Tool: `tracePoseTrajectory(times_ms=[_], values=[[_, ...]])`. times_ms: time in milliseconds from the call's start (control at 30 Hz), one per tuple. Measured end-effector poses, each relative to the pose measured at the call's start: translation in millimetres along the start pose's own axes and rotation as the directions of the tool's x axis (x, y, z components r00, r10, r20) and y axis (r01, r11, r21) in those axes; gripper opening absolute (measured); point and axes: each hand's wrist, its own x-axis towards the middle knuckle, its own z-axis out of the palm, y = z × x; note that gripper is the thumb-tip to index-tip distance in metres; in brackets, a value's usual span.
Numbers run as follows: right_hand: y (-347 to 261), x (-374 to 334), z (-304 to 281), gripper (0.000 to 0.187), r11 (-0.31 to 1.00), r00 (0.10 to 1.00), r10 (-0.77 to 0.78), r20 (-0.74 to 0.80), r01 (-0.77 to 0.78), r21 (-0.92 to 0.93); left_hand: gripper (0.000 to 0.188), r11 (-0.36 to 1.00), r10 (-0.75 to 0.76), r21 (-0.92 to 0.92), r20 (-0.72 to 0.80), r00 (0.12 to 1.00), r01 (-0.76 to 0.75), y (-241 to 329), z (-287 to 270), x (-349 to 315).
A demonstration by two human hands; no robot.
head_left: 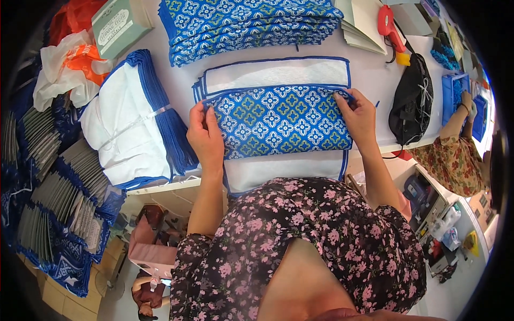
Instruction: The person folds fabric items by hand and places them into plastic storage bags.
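Note:
A blue cloth (284,123) with a white and green flower pattern lies partly folded before me, its patterned side up. White cloth (276,75) with blue edging shows beyond the fold, and another white part (284,168) hangs over the near table edge. My left hand (208,134) pinches the far left corner of the patterned fold between thumb and fingers. At the far right corner, my right hand (357,117) grips the same cloth, thumb on top. Left of my left hand lies a tied bundle of white cloths (126,125) with blue edges.
A tall stack of patterned cloths (246,32) stands at the back. A green-grey box (118,27) and a white plastic bag (69,69) sit far left, above packed cloths (64,198). A red tape dispenser (390,29) and a black bag (411,101) lie right. Another person (450,160) works there.

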Motion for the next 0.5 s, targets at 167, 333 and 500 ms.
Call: tracePoseTrajectory(times_ms=[167, 333, 500], values=[[2, 1, 0, 0.021, 1.000, 1.000, -0.016, -0.021, 0.016, -0.020, 0.020, 0.999, -0.007, -0.035, 0.003, 1.000, 0.007, 2, 1, 4], [-5, -1, 2, 0.021, 0.996, 0.998, -0.051, -0.046, 0.048, -0.071, 0.018, 0.999, -0.031, -0.033, -0.026, 0.999, 0.030, 9, 2, 9], [-4, -2, 3, 0.020, 0.997, 0.997, -0.046, -0.059, 0.043, -0.059, 0.019, 0.999, -0.026, -0.050, -0.193, 0.981, 0.016, 16, -2, 7]])
